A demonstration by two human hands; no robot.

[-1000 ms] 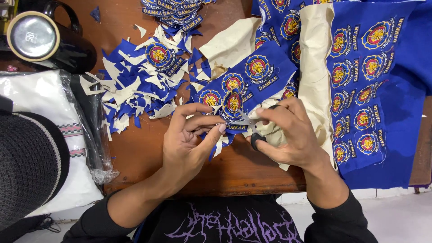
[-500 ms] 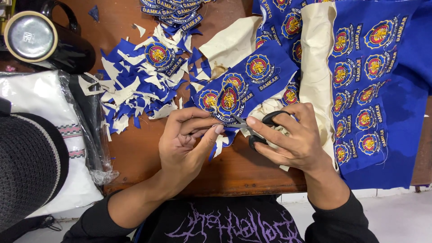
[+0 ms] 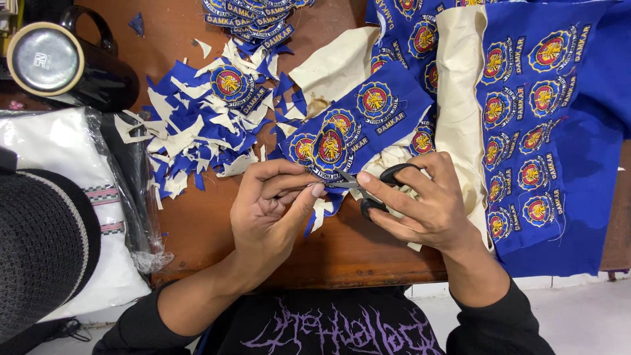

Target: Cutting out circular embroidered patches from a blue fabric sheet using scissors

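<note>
Head view, looking down on a wooden desk [image 3: 197, 236]. We see the left hand [image 3: 266, 210] with its fingers closed in a pinch on the lower edge of a blue fabric strip [image 3: 355, 128] that carries round embroidered badges in yellow and red. The strip lies at the centre of the desk, between the two hands and just above them, tilted up to the right. The right hand [image 3: 427, 207] grips a pair of black-handled scissors [image 3: 368, 187]; its fingers pass through the loops and close round them, and the blades point left, meeting the strip's edge right beside the left thumb and forefinger. We cannot tell how far the blades are parted.

To the left of the strip we see a heap of blue and cream fabric offcuts [image 3: 190, 131], with one cut-out badge lying on top. A stack of finished badges [image 3: 253, 16] sits at the upper edge. To the right, a large blue cloth sheet [image 3: 552, 118] printed with rows of the same badges drapes over the desk edge, its cream backing [image 3: 460, 105] folded over. At the far left stand a black mug with a metal lid [image 3: 52, 62], a clear plastic bag holding white cloth [image 3: 66, 151], and a dark knitted hat [image 3: 39, 250].
</note>
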